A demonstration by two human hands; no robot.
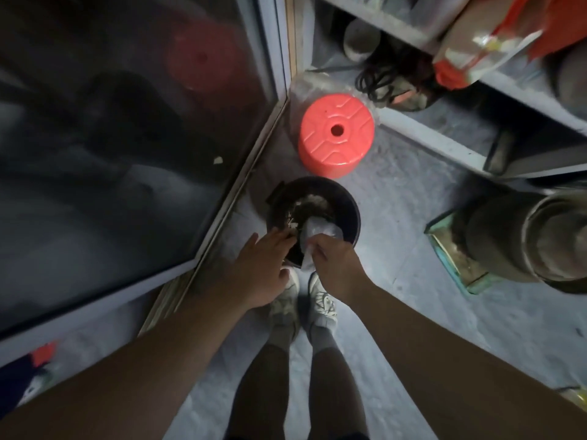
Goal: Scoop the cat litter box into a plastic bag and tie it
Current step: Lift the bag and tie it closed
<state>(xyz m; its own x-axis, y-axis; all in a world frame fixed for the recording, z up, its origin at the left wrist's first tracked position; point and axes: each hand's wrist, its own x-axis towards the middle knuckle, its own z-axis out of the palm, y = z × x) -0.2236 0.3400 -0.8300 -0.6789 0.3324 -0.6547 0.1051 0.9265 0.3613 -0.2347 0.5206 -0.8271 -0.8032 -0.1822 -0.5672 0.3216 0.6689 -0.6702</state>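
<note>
Pinched between the thumb and fingers of the right hand [330, 258], a small clear plastic bag [317, 236] is held over the near rim of a dark round bin [349, 214] that stands on the floor [413, 217]. The bag's bulged lower end hangs inside the bin's mouth, while its gathered neck is drawn up into the grasp; whether a knot is already made cannot be told. The left hand [263, 265] is laid at the bin's near-left rim with fingers fairly straight and relaxed, and nothing is seen to be held by it, though the fingertips are partly lost in shadow.

The bag is judged to be thin, limp and rather slippery, with a little weight of litter pooled at the bottom, so the film is likely to stretch or tear if it is pulled hard or snagged on the rim. A hold is best taken high, on the twisted neck above the contents, where the plastic is bunched and strongest; the loaded belly should be supported, not squeezed.

Beyond the bin's far rim, an orange plastic stool [336, 134] stands near the floor's corner by the glass door [127, 138]. Pale debris is seen inside the bin.
</note>
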